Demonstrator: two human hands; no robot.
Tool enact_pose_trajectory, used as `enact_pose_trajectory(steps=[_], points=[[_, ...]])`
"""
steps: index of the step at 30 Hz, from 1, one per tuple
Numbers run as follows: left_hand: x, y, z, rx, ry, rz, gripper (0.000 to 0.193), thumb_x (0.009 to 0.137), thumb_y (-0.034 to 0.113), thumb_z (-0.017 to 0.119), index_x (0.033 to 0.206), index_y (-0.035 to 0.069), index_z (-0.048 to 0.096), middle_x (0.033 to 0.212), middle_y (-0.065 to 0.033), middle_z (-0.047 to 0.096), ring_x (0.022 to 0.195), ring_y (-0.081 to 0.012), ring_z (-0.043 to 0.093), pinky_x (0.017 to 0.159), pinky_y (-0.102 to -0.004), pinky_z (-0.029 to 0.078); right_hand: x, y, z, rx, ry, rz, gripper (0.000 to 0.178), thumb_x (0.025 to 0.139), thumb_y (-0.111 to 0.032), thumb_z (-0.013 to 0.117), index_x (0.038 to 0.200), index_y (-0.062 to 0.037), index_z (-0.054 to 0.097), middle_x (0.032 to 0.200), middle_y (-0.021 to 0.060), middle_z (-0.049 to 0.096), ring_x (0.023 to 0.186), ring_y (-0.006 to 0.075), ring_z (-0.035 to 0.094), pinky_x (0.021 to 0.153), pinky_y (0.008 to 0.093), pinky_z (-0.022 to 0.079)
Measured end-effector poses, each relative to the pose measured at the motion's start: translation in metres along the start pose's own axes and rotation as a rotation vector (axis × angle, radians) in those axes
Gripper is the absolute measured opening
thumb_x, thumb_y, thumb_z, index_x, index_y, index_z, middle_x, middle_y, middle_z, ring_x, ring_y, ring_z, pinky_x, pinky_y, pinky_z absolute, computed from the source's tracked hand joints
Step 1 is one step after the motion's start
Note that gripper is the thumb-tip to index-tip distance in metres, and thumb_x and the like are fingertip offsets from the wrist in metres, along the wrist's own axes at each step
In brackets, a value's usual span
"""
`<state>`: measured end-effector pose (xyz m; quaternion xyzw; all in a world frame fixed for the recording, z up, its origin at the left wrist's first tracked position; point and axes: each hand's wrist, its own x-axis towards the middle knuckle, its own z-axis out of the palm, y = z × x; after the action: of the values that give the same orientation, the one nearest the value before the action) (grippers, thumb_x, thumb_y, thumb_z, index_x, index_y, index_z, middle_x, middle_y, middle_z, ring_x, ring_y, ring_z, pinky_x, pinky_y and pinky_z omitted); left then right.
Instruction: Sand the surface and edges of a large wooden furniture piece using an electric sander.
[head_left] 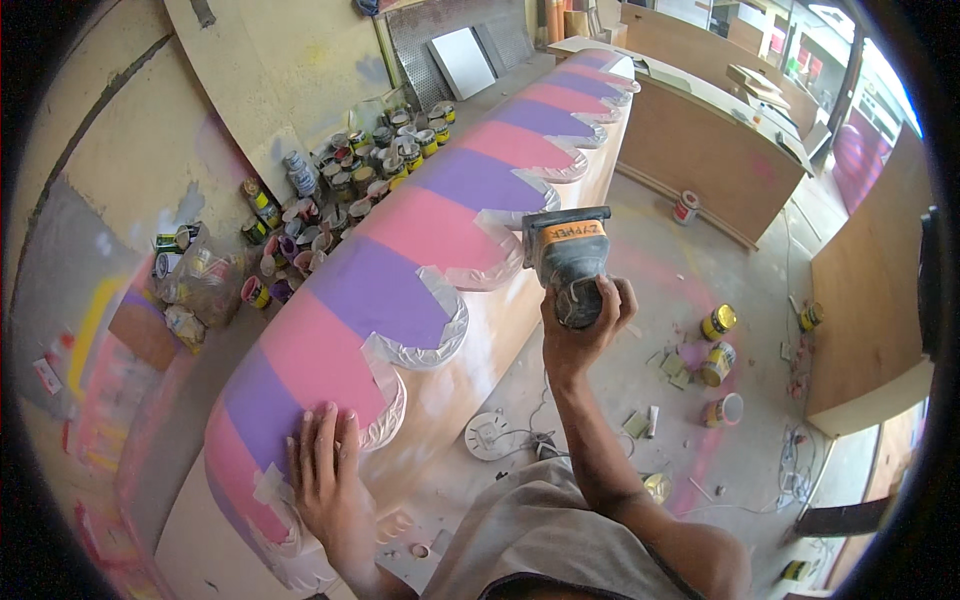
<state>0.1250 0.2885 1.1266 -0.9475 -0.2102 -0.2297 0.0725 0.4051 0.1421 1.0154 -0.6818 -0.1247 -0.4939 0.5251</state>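
Note:
A long rounded awning-shaped piece [372, 290] with pink and purple stripes runs from near left to far right. Masking tape and film [425, 348] line its scalloped lower edge. My left hand [328, 478] lies flat on the near end, fingers stretched over a purple stripe and the pink beside it. In my right hand [585, 335] is a black electric sander [568, 255] with an orange label, gripped by its rounded body. The sander is raised, its flat pad turned away from me, beside the scalloped edge; whether it touches the piece I cannot tell.
Many opened paint cans [345, 180] crowd the floor along the left wall. More cans [718, 362] stand and lie on the right-hand floor among scraps and cables. A white power strip [487, 435] lies below the piece. Wooden counters [700, 150] stand at the far right.

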Motion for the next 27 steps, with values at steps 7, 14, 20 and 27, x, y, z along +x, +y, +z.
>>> enact_pose_trajectory(steps=[7,14,20,27], points=[[-0.001,0.001,-0.002,-0.001,-0.016,0.004,0.047,0.088,0.002,0.052,0.132,0.009,0.064,0.143,-0.0085,0.059,0.133,-0.0356,0.056,0.113,-0.0546,0.041,-0.006,-0.007,0.005,-0.038,0.02,0.002,0.079,0.062,0.002,0.089,0.131,-0.0175,0.055,0.129,0.0181,0.047,0.115,0.0363,0.055,0.095,0.0465,0.05],[0.0,0.002,-0.001,-0.017,-0.015,-0.004,0.046,0.089,0.003,0.052,0.132,0.01,0.065,0.144,-0.0085,0.059,0.133,-0.0353,0.056,0.113,-0.0545,0.041,0.005,0.0,-0.001,0.019,0.017,0.04,0.077,0.064,0.002,0.087,0.132,-0.0124,0.054,0.129,0.018,0.049,0.118,0.0352,0.053,0.099,0.0463,0.047],[0.001,0.002,-0.001,-0.001,-0.024,-0.011,0.041,0.092,0.009,0.05,0.129,0.009,0.066,0.143,-0.0092,0.059,0.132,-0.0355,0.057,0.112,-0.0543,0.042,0.03,0.034,-0.014,0.195,-0.103,0.151,0.074,0.07,-0.001,0.084,0.136,-0.0085,0.051,0.132,0.0153,0.048,0.123,0.0321,0.05,0.106,0.0424,0.042],[0.001,0.008,0.0,0.009,-0.045,-0.071,0.041,0.091,0.007,0.05,0.129,0.008,0.066,0.142,-0.0089,0.059,0.131,-0.0356,0.057,0.112,-0.0538,0.042,0.054,0.086,-0.016,0.579,-0.291,0.52,0.082,0.073,-0.001,0.084,0.144,-0.0089,0.043,0.132,0.01,0.047,0.121,0.0228,0.051,0.103,0.0375,0.046]])
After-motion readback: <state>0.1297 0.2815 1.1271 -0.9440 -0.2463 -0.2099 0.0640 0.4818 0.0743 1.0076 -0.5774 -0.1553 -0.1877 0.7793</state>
